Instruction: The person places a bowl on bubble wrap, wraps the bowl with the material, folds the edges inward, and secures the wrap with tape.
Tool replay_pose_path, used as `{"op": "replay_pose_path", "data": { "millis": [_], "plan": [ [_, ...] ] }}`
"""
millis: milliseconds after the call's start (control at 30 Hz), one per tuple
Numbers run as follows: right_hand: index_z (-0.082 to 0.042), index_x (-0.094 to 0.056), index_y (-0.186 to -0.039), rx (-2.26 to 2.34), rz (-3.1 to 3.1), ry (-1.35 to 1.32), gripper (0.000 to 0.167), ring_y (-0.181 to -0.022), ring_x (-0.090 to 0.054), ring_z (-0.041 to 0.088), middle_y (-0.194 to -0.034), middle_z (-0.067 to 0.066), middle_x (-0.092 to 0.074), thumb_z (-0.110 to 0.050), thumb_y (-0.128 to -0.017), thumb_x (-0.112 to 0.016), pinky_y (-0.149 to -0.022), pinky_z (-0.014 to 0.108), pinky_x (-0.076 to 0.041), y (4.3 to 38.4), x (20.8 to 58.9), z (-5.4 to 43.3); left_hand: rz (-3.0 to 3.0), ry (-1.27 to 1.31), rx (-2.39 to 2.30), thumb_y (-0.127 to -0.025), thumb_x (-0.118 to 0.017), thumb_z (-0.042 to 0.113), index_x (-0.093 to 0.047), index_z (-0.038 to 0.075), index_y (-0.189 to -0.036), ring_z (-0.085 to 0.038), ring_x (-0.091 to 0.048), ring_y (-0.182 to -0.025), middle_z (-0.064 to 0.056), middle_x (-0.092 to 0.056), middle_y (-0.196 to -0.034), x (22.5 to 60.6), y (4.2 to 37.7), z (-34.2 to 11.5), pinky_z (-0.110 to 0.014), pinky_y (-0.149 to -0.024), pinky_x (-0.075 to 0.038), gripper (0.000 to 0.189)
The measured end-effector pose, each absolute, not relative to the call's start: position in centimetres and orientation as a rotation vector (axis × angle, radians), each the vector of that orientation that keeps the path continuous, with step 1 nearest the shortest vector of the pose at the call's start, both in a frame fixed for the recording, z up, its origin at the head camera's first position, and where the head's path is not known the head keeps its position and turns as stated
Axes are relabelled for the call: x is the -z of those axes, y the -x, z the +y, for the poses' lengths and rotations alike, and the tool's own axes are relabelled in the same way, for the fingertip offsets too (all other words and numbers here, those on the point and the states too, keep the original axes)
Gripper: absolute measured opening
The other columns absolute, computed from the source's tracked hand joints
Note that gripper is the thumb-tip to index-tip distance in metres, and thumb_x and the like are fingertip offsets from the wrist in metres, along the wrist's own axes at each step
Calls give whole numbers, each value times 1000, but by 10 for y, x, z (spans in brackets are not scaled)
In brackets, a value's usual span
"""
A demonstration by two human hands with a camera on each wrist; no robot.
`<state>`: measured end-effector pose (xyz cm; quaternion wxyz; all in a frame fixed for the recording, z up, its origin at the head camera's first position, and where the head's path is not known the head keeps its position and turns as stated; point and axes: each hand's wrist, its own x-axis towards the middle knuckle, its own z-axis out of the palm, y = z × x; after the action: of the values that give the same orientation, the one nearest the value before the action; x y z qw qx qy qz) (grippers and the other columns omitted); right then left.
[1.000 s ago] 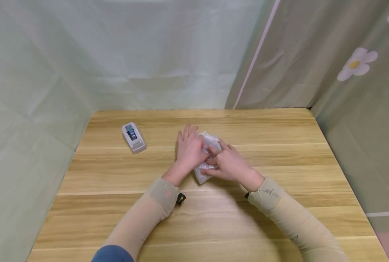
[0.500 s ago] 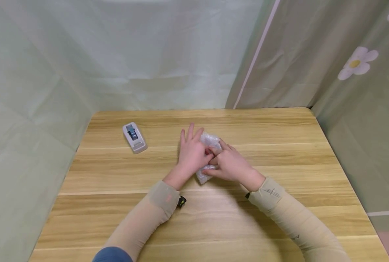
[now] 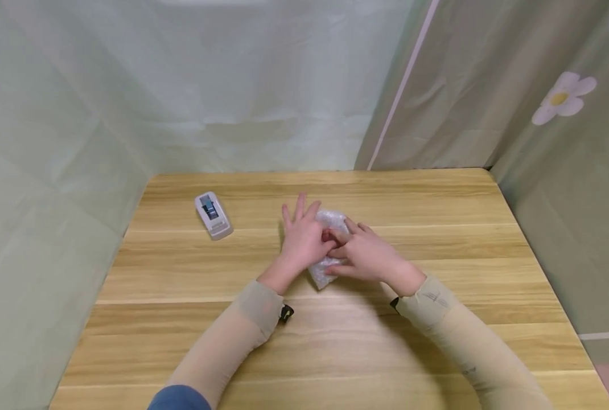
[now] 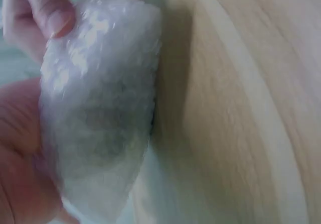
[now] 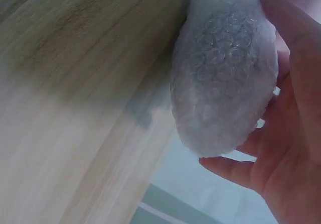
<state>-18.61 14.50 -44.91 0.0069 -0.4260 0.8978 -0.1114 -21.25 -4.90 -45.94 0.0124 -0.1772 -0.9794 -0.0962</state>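
Note:
A small bubble-wrap package point(image 3: 325, 275) lies near the middle of the wooden table, partly covered by both hands. My left hand point(image 3: 303, 239) is at its left side, thumb and index finger pinching at the top of the wrap while the other fingers spread away. From the right, my right hand point(image 3: 368, 253) grips the package, fingers along its far side and thumb on its near part. Close up in the right wrist view, the clear bubbles of the package point(image 5: 225, 78) show a darker content that I cannot make out. Between the fingertips the exact contact is hidden.
A grey-white tape dispenser point(image 3: 214, 216) sits at the back left of the wooden table point(image 3: 335, 353). Pale green curtains point(image 3: 263, 85) hang behind and beside the table, with flower prints on the right.
My left hand's fingers have spread wider, and its thumb and index finger have shifted over the wrap. The right hand keeps nearly the same place. The whole view shifts slightly.

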Motion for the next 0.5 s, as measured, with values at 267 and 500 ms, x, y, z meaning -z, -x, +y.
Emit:
{"op": "replay_pose_path", "data": {
  "millis": [267,500],
  "plan": [
    [-25,-85,-119,617,2881,1472,32,-143,-50,49,-156,11,-57,-47,-97,-78,-117,79,-27,178,438,167,-2934,589,883,-90,-87,42,-77,23,-89,-44,-4,-163,-15,-36,-171,446,204,-81,-74,-125,1,21],
    [-24,-85,-119,765,2959,1344,26,-146,-50,42,-153,11,-61,-37,-98,-76,-120,73,-29,173,441,205,-2862,619,946,-94,-84,31,-80,21,-90,-45,-15,-161,-17,-42,-167,439,205,-94,-73,-125,-9,12]
  ]
}}
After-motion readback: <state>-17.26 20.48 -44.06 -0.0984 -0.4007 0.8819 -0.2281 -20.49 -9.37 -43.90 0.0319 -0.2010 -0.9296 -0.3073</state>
